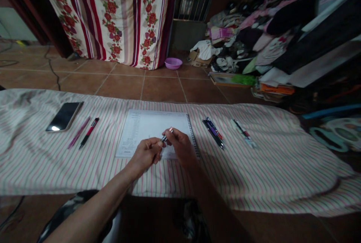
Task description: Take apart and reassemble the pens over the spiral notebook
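Both my hands are pinched on one slim pen, dark in the middle with a shiny silvery end pointing up and away. My left hand grips its near end, and my right hand closes round the upper part. Fingers cover much of it, so its full length is hidden. Beneath the hands lies an open spiral-bound notebook, its coil along the right side and print on the left of the page. Right of it lies a bunch of several pens.
A striped cloth covers the low surface. On the left rest a phone, a pink pen and a red-and-black pen. More pens lie at right. Beyond are a purple basin, a flowered curtain and heaped clothes.
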Demonstrator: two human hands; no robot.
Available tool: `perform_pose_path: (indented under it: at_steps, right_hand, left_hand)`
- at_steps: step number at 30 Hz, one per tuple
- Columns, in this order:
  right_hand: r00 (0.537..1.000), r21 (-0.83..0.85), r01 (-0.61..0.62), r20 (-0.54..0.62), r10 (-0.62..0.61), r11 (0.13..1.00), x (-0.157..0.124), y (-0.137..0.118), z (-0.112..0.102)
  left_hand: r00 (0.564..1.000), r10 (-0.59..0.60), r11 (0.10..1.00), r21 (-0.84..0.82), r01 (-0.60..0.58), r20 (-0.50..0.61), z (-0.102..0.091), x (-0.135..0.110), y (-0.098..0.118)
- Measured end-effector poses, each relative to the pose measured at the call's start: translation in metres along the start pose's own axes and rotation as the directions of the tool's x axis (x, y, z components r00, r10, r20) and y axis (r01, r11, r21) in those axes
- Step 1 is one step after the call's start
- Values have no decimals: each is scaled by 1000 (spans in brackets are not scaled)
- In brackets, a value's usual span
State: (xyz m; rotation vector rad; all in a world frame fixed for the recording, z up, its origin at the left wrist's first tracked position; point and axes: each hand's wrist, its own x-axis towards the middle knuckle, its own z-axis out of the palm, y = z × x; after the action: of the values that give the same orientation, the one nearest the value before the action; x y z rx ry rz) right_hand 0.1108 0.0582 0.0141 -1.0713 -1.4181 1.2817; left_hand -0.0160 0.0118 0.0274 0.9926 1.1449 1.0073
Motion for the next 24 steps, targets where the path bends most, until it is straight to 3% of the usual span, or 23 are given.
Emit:
perform_pose_path:
  at_steps: [2,4,6,8,15,20,24]
  right_hand:
    - [1000,-18,11,-10,-11,1000,0,1,2]
    - [1000,-3,1,-20,-1,1000,0,2,4]
    - [999,17,-23,-35,24,1000,0,2,5]
    - [998,7,-33,-61,34,999,0,1,5]
    - [990,-42,-27,-140,20,999,2,4,3]
    - [990,-76,-50,-134,39,996,1,6,3]
    - [989,-83,-57,-138,45,995,0,5,2]
  left_hand:
    - [990,133,964,238,-117,-51,-1,-1,-2]
    - [953,293,834,507,-216,-76,-1,-2,-3]
    - [917,393,684,689,-240,-70,0,-4,-5]
    - [913,403,610,764,-211,-69,3,-5,-7]
    - [942,330,738,640,-213,-67,8,-3,-8]
    - [939,336,760,610,-224,-74,9,-4,-9]
    - [961,245,895,411,-175,-124,12,-2,-13]
